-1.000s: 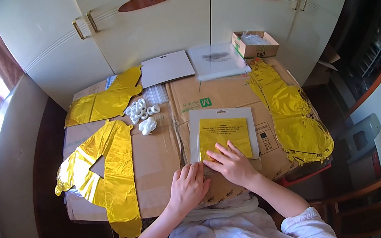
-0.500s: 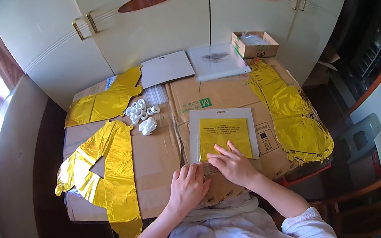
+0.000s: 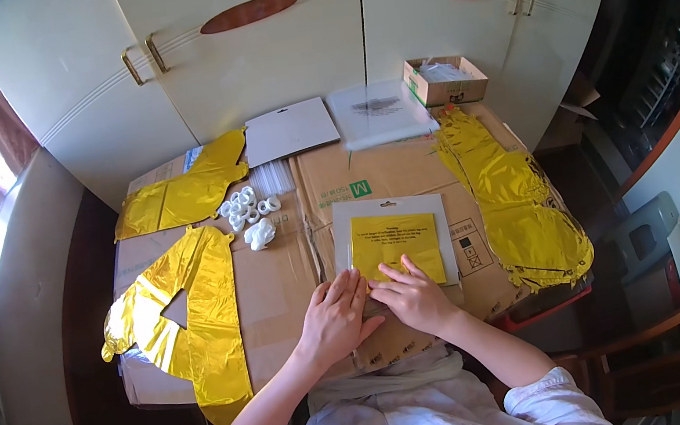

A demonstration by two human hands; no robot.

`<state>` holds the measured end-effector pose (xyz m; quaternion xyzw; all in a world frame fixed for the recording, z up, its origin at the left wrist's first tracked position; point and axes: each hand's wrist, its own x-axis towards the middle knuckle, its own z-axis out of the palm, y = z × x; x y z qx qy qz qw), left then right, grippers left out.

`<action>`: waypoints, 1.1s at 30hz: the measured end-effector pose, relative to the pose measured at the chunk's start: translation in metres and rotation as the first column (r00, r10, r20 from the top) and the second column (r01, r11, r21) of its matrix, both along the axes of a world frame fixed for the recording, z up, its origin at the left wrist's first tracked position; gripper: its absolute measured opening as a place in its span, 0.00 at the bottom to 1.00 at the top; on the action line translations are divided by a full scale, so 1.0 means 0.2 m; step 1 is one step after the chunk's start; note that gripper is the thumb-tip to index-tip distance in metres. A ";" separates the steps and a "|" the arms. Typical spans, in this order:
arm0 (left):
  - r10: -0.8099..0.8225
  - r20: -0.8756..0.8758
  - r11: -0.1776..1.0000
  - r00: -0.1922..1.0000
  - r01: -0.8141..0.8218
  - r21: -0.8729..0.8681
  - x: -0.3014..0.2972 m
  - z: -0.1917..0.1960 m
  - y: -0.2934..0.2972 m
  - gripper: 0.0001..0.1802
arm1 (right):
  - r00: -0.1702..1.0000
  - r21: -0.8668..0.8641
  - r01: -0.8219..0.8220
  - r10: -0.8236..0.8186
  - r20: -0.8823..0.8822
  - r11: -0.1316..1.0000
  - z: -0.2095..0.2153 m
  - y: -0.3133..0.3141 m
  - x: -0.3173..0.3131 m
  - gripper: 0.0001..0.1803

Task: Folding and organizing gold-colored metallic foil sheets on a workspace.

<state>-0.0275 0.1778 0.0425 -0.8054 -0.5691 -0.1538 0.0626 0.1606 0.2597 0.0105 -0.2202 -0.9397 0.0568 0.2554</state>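
Observation:
Just in front of me lies a flat package: a white card with a hang hole (image 3: 387,203), a folded yellow film packet (image 3: 398,243) with printed text on it, and what looks like a clear bag around them. My left hand (image 3: 334,316) rests with fingers stretched out at the package's lower left edge. On the lower part of the yellow packet, my right hand (image 3: 414,299) presses with its fingers apart and holds nothing. The two hands nearly touch at the fingertips. Part of the package's lower edge is hidden under them.
Gold foil balloons (image 3: 213,321) lie flat at the left, with others at the back left (image 3: 185,188) and right (image 3: 526,210). White ribbon rolls (image 3: 243,206), clear straws (image 3: 272,179), white cards (image 3: 290,131), clear bags (image 3: 378,117) and a small box (image 3: 444,85) are on the cardboard (image 3: 282,293).
My left hand's fingers have gone from curled to stretched flat along the package's lower edge. The right hand has drawn back slightly toward the lower edge. The view has shifted a little.

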 end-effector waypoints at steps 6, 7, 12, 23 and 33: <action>0.007 -0.029 1.000 1.000 -0.008 -0.022 0.01 0.00 -0.01 0.42 | 1.000 -0.256 0.010 -0.009 0.005 0.967 0.09 0.04 0.01 0.11; 0.011 -0.027 1.000 1.000 -0.012 -0.027 0.01 0.00 -0.02 0.43 | 1.000 -0.227 0.018 -0.019 -0.002 0.974 0.10 0.08 -0.01 0.13; 0.024 -0.018 0.997 1.000 -0.025 -0.068 0.02 0.01 -0.01 0.44 | 0.987 -0.017 0.120 -0.118 0.108 0.993 0.13 0.28 -0.13 0.22; 0.023 -0.023 0.997 0.999 -0.025 -0.074 0.02 -0.01 -0.02 0.39 | 0.940 -0.045 0.184 -0.162 0.299 0.982 0.04 0.34 -0.17 0.32; 0.011 -0.024 0.997 1.000 -0.013 -0.075 0.05 0.03 -0.07 0.39 | 0.888 -0.064 0.165 -0.120 0.444 0.984 0.11 0.31 -0.17 0.38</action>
